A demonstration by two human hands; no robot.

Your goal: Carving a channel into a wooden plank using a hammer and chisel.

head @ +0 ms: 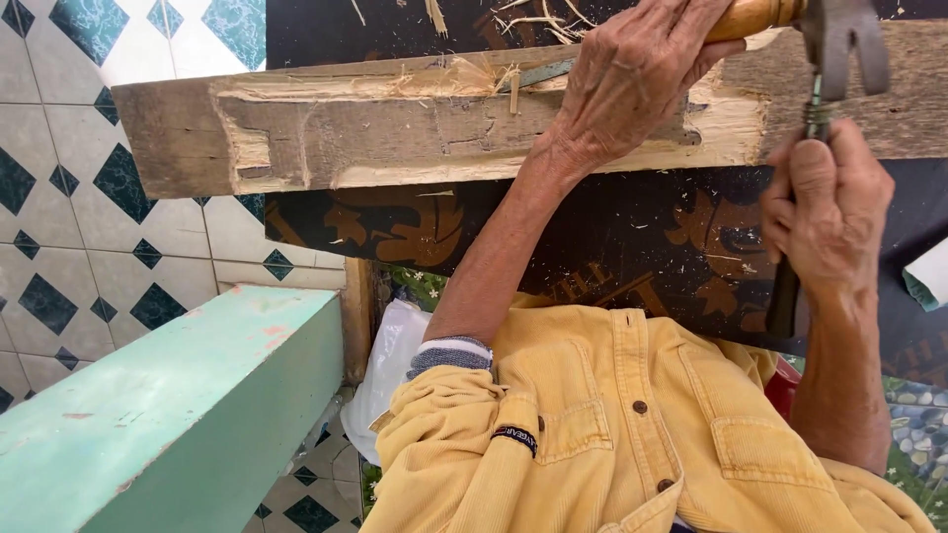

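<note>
Head view shows the left hand [632, 74] wrapped closed around the wooden handle [755, 17] of a claw hammer [839, 44], resting on the notched wooden beam [395, 133], while the right hand [829, 212] is fisted tight around a dark chisel [790, 286] standing upright against the beam's near edge, directly below the hammer head. Splintered pale wood lies beside the chisel on the beam; a glancing blow could slip off the narrow chisel top and catch the right hand's knuckles, or split the already torn grain further along the beam.
</note>
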